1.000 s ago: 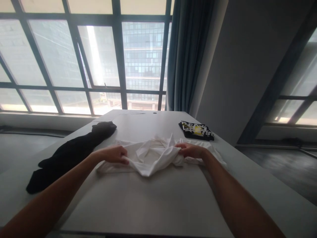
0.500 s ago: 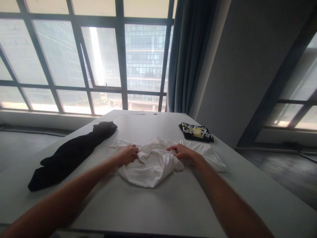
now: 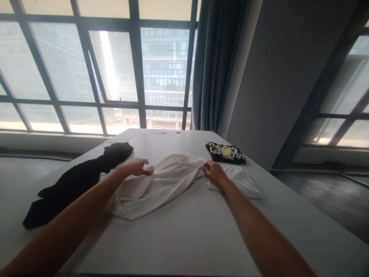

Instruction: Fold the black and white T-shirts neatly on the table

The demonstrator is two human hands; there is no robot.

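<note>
Two bare hands reach forward over a table. The left hand [image 3: 135,167] lies on top of one white garment [image 3: 161,182], fingers bent loosely over the cloth near its far edge; whether they pinch a fold cannot be told. The right hand [image 3: 215,173] is closed, fingers curled around a bunched part of the same garment where the fabric gathers into a ridge. Both forearms run from the lower corners of the view toward the middle.

The white garment is spread crumpled across the middle of the pale table [image 3: 178,238], wider on the left, with a smaller flap lying flat to the right of the right hand.

Three pieces of clothing are on the table in all. One long black garment [image 3: 75,181] lies stretched out along the left side, just beside the white one. One folded black garment with white and yellow print [image 3: 225,152] sits at the far right, near the right hand but apart from it.

Beyond the table stands one large gridded window [image 3: 115,69], with one blue-grey curtain [image 3: 216,65] hanging at its right edge.
</note>
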